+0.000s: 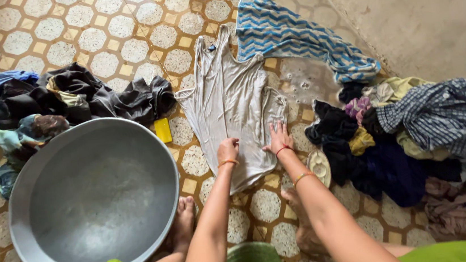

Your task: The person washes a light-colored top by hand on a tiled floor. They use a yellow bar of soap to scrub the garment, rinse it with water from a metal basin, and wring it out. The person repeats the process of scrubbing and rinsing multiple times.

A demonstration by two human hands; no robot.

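A wet grey sleeveless top (pixel 230 100) lies spread flat on the patterned tile floor ahead of me. My left hand (pixel 227 150) is curled into a fist and presses down on its lower part. Beside it, my right hand (pixel 279 138) rests flat on the cloth with the fingers spread. Both wrists carry thin bangles. A yellow soap bar (pixel 163 130) lies on the floor left of the top. A pale scrubbing brush (pixel 320 167) sits just right of my right forearm.
A large round metal basin (pixel 94 198) holding water stands at the left by my bare feet. Dark clothes (pixel 65 99) are piled behind it. A blue zigzag cloth (pixel 292 34) lies by the wall. A heap of mixed laundry (pixel 416 136) fills the right.
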